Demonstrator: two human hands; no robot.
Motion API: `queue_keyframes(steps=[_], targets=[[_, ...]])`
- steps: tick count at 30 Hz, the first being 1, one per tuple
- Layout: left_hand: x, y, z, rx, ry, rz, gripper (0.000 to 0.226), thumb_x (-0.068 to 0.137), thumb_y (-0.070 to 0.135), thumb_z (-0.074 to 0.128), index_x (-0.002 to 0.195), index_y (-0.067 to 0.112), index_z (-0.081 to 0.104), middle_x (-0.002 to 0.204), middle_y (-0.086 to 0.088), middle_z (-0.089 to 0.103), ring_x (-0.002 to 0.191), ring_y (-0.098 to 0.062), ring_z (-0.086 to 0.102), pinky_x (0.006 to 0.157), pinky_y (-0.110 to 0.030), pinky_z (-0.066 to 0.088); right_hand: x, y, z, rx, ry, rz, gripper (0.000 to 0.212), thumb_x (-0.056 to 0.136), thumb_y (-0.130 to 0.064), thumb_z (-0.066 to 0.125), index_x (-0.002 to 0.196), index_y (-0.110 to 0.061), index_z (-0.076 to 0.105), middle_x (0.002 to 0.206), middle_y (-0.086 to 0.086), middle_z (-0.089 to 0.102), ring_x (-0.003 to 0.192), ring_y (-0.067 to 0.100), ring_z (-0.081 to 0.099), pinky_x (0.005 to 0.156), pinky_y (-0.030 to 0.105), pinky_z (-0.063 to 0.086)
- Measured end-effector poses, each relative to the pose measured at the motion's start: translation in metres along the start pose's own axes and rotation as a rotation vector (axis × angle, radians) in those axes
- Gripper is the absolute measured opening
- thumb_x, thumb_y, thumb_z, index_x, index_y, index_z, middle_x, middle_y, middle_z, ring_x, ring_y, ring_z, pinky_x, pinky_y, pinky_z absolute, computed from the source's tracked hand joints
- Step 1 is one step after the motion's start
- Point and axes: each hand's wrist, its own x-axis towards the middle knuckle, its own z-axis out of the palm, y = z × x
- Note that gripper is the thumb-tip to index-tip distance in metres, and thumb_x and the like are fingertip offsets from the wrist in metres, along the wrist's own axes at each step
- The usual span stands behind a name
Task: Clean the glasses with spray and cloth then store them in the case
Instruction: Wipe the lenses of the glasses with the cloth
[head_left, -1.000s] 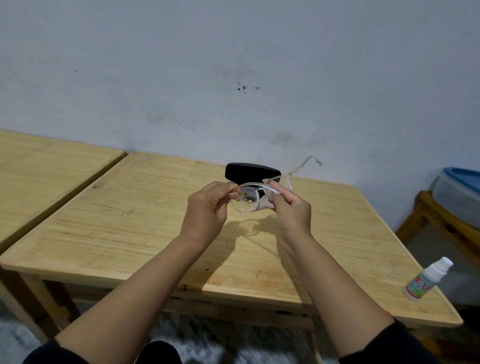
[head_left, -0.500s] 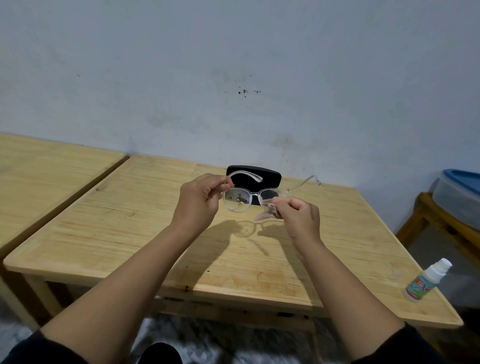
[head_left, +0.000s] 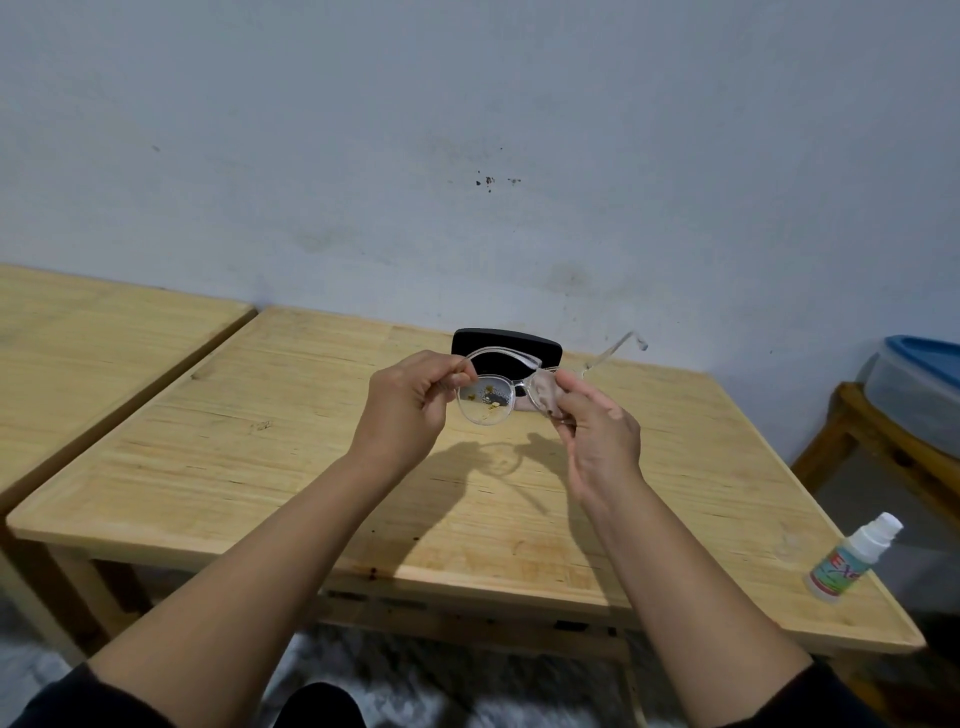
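Clear-framed glasses (head_left: 488, 402) are held in the air above the wooden table (head_left: 260, 441). The left lens carries yellowish specks. My left hand (head_left: 410, 408) pinches the left rim. My right hand (head_left: 597, 426) grips the right lens side, with what looks like a thin pale cloth between fingers and lens. One temple arm sticks out up and to the right. Behind the glasses a black case (head_left: 506, 345) lies shut on the table. A small white spray bottle (head_left: 852, 558) lies tilted at the table's right front corner.
A second wooden table (head_left: 78, 332) stands at the left, with a narrow gap between the two. At the right a wooden stand (head_left: 883, 441) holds a clear bin with a blue lid (head_left: 919, 374). A grey wall is close behind.
Both hands have come slightly closer together with the glasses. My right fingers have moved up onto the right lens. The left temple arm now folds across in front of the case.
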Motion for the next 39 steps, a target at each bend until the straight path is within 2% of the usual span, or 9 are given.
queue_keyframes(steps=[7, 13, 16, 19, 25, 29, 32, 34, 39], targets=[[-0.007, -0.012, 0.003, -0.025, -0.027, -0.126, 0.026, 0.085, -0.004, 0.05, 0.079, 0.015, 0.067, 0.077, 0.001, 0.065, 0.071, -0.012, 0.062, 0.071, -0.041, 0.057, 0.008, 0.014, -0.009, -0.237, -0.008, -0.064, 0.024, 0.075, 0.002, 0.068, 0.068, -0.019, 0.061, 0.081, 0.003, 0.063, 0.08, 0.019, 0.056, 0.078, 0.034, 0.047], [-0.011, -0.011, 0.005, -0.049, -0.033, -0.135, 0.021, 0.087, 0.0, 0.054, 0.082, 0.013, 0.07, 0.08, 0.0, 0.067, 0.073, -0.01, 0.063, 0.072, -0.038, 0.056, 0.011, 0.016, -0.011, -0.247, 0.01, -0.002, 0.025, 0.076, 0.005, 0.066, 0.069, -0.017, 0.057, 0.087, 0.011, 0.061, 0.069, 0.019, 0.058, 0.063, 0.028, 0.05], [-0.011, -0.013, 0.007, -0.037, -0.044, -0.124, 0.02, 0.087, 0.0, 0.054, 0.082, 0.013, 0.069, 0.079, -0.003, 0.068, 0.072, -0.015, 0.064, 0.07, -0.041, 0.057, 0.011, 0.015, -0.012, -0.193, 0.007, 0.079, 0.02, 0.079, 0.004, 0.065, 0.073, -0.014, 0.059, 0.091, 0.014, 0.064, 0.082, 0.028, 0.067, 0.051, 0.024, 0.056], [-0.013, -0.016, 0.009, -0.035, -0.06, -0.16, 0.021, 0.087, 0.0, 0.053, 0.081, 0.012, 0.069, 0.078, -0.006, 0.068, 0.074, -0.022, 0.064, 0.071, -0.044, 0.056, 0.012, 0.019, -0.013, -0.249, 0.024, 0.151, 0.019, 0.08, 0.002, 0.066, 0.074, -0.015, 0.06, 0.097, 0.013, 0.065, 0.091, 0.029, 0.068, 0.058, 0.033, 0.061], [-0.021, -0.021, 0.009, -0.047, -0.074, -0.236, 0.02, 0.089, 0.005, 0.054, 0.081, 0.015, 0.07, 0.079, 0.003, 0.067, 0.075, -0.015, 0.065, 0.073, -0.041, 0.057, 0.011, 0.026, -0.013, -0.401, 0.034, 0.196, 0.018, 0.081, -0.004, 0.068, 0.074, -0.02, 0.063, 0.096, 0.009, 0.066, 0.079, 0.025, 0.063, 0.037, 0.019, 0.048], [-0.021, -0.019, 0.006, -0.044, -0.095, -0.236, 0.019, 0.09, 0.006, 0.054, 0.083, 0.014, 0.07, 0.082, 0.002, 0.068, 0.077, -0.013, 0.065, 0.074, -0.035, 0.058, 0.009, 0.027, -0.012, -0.239, 0.035, 0.23, 0.021, 0.08, 0.007, 0.063, 0.074, -0.012, 0.064, 0.092, 0.017, 0.063, 0.08, 0.036, 0.067, 0.046, 0.03, 0.056], [-0.021, -0.017, 0.005, -0.069, -0.097, -0.242, 0.019, 0.09, 0.005, 0.054, 0.084, 0.011, 0.071, 0.082, 0.001, 0.067, 0.078, -0.01, 0.064, 0.074, -0.026, 0.057, 0.009, 0.03, -0.012, -0.224, 0.046, 0.182, 0.023, 0.078, 0.008, 0.064, 0.074, -0.014, 0.067, 0.093, 0.015, 0.068, 0.084, 0.032, 0.068, 0.079, 0.042, 0.059], [-0.021, -0.016, 0.005, -0.081, -0.101, -0.252, 0.018, 0.09, 0.005, 0.054, 0.085, 0.01, 0.071, 0.082, 0.0, 0.067, 0.077, -0.009, 0.064, 0.073, -0.022, 0.056, 0.009, 0.031, -0.011, -0.193, 0.052, 0.142, 0.025, 0.077, 0.009, 0.063, 0.077, -0.016, 0.068, 0.099, 0.012, 0.069, 0.093, 0.029, 0.066, 0.091, 0.042, 0.054], [-0.022, -0.015, 0.005, -0.096, -0.103, -0.237, 0.018, 0.089, 0.003, 0.055, 0.085, 0.009, 0.071, 0.082, -0.002, 0.067, 0.082, -0.008, 0.063, 0.072, -0.014, 0.054, 0.007, 0.029, -0.009, -0.079, 0.065, 0.105, 0.03, 0.076, 0.013, 0.06, 0.083, -0.015, 0.068, 0.098, 0.007, 0.069, 0.084, 0.019, 0.063, 0.089, 0.034, 0.053]])
